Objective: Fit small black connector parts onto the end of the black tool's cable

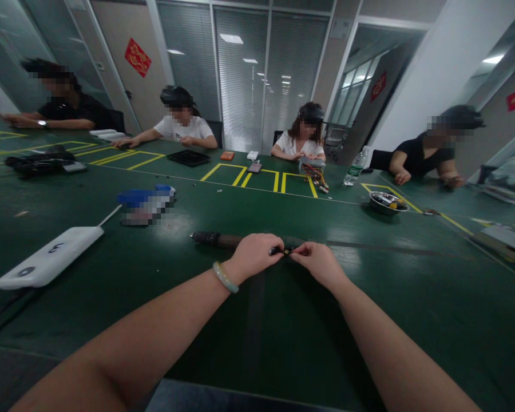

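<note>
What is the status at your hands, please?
Left hand gripping small black part. Right hand pinching at its right end. Dark cylindrical tool lying just beyond, partly hidden by left hand.

Your bench (412, 286) has a green top marked with yellow lines (276, 182). A dark cylindrical tool (206, 238) lies across it in front of you. To your left rests a white elongated device (51, 257); farther off are a black tray (189, 158), a bottle (355, 169) and a metal bowl (383, 212).
</note>
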Available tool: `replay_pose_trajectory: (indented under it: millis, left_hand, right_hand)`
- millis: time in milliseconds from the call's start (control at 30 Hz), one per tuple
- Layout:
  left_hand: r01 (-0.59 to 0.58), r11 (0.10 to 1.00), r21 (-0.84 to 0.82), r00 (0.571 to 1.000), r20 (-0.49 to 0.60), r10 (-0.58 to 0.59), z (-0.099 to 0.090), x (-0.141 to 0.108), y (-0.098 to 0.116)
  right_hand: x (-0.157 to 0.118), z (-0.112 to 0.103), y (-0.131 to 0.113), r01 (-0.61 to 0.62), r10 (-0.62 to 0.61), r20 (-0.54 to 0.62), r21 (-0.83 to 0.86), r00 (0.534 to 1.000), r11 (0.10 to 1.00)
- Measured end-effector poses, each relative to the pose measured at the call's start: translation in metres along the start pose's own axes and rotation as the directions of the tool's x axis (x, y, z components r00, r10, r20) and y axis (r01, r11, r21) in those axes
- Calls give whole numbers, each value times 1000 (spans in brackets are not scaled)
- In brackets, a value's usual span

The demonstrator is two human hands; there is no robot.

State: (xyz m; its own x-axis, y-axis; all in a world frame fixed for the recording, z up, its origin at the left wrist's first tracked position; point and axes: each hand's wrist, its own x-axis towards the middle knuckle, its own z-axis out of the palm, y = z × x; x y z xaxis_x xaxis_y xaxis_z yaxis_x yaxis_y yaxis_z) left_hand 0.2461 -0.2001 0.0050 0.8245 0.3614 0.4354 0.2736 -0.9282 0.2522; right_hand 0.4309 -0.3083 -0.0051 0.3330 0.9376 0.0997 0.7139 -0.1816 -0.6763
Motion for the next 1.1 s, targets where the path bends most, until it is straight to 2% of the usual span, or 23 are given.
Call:
replay_pose_trajectory:
  millis: [300,633,833,1100]
  left_hand:
    - [-5,1000,-9,1000,0,5,1,-1,0]
    - [1,1000,15,1000,0,-1,2,1,3]
    - [11,1000,26,1000,9,-11,3,1,3]
    - [24,999,32,1000,16,-24,4,2,1]
  right_hand:
    - [-4,-2,-8,9,-9,24,16,1000,1000]
    - [-3,6,-12,22,-22,-8,-27,1000,999]
    - [2,9,-14,67,-74,-62,-113,995,991]
    - [7,9,-20,193,-208,-2,-368,978,910]
